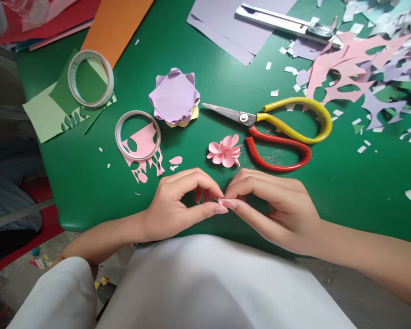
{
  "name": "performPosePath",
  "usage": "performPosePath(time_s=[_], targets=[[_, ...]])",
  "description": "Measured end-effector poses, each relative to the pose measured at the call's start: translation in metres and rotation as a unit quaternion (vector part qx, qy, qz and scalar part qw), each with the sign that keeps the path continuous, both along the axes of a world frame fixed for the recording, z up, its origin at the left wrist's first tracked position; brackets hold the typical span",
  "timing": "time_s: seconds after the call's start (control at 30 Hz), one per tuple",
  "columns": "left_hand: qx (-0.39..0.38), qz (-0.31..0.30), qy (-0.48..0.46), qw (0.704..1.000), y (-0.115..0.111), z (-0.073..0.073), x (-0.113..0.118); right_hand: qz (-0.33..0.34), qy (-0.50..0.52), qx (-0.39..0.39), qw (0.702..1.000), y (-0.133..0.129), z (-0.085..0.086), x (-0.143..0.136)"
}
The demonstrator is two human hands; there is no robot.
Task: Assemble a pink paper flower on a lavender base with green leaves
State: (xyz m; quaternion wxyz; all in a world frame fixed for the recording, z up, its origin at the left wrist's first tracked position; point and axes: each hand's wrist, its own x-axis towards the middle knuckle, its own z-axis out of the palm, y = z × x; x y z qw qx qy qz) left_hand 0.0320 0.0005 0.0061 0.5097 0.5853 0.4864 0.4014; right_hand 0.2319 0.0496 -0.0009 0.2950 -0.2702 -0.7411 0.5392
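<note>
In the head view, both hands are curled, thumbs and forefingers meeting: the left hand (181, 203) and right hand (277, 210) seem to pinch a tiny pale-pink paper piece (221, 200), nearly all hidden by fingertips, over the green table's (363, 196) near edge. Just beyond sits a pink paper flower (225, 151), its rounded petals layered and spread outward. To its right lie black-bladed scissors with yellow and red handles (248, 119); left, pink cut-out paper scrap (144, 141).
</note>
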Motion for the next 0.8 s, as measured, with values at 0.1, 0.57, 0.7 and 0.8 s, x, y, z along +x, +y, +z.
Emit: performPosePath(time_s=[0.1, 0.57, 0.7, 0.8], targets=[[-0.001, 0.003, 0.000, 1.000, 0.0008, 0.0010, 0.0005, -0.008, -0.022, -0.019, 1.000, -0.0005, 0.0011, 0.0014], [-0.059, 0.003, -0.048, 0.997, 0.0020, 0.0016, -0.0021, -0.004, -0.008, -0.022, 1.000, 0.0000, 0.0029, 0.0035], [-0.044, 0.005, -0.038, 0.998, 0.0019, 0.0017, -0.0010, 0.007, -0.017, 0.003, 1.000, 0.0002, 0.0030, 0.0036], [-0.034, 0.008, -0.036, 0.999, 0.0020, 0.0012, -0.0004, 0.007, -0.015, 0.021, 1.000, -0.0002, 0.0034, 0.0034]])
